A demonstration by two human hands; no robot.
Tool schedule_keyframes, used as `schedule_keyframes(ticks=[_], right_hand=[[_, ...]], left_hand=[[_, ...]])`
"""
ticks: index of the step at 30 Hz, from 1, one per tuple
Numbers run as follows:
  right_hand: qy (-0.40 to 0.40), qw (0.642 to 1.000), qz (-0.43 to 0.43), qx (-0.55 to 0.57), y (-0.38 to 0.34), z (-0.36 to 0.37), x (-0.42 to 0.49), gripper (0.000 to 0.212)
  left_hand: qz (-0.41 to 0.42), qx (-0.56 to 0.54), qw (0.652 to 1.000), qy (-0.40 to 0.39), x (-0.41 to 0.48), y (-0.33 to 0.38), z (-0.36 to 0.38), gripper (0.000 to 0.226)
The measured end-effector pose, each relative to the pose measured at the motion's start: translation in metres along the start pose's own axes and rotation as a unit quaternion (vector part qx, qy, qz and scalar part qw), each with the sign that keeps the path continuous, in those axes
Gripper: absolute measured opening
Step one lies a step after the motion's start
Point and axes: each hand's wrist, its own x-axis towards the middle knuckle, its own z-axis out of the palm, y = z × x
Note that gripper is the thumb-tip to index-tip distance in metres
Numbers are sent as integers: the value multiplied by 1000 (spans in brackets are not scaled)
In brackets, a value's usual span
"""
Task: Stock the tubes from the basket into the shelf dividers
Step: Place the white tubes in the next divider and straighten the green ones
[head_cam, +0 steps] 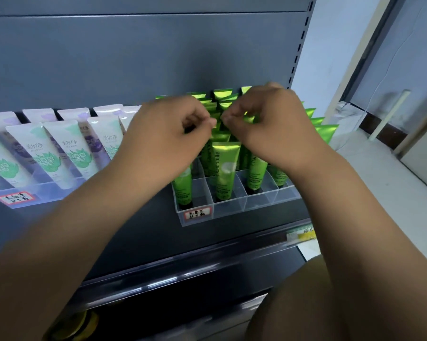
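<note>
Both hands are working above the clear divider tray [256, 201]. The left hand [168, 134] and right hand [269, 124] curl their fingertips into a pinch on a green tube [218, 135] mid-tray. Blur hides the contact, but they're probably steadying it upright in its slot. The basket is out of sight.

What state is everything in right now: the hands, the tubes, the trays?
left hand: fingers curled, pinching a green tube's top.
right hand: fingers curled, pinching a tube top too.
green tubes: standing caps down in the divider.
divider: clear, mostly filled.
white tubes: leaning back in their own tray.
</note>
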Motion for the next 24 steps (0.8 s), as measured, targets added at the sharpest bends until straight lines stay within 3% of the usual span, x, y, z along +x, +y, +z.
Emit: schedule_keyframes(ticks=[6,10,24], right_hand=[[-71,996,-23,-54,12,-5,-15,17],[-82,992,-45,-81,11,-2,-14,19],[-93,993,-20,-76,4,-3,-11,16]], left_hand=[[84,114,986,-82,-8,-4,12,17],[71,99,990,-76,-10,-6,14,6],[22,49,996,-75,-12,-5,12,7]])
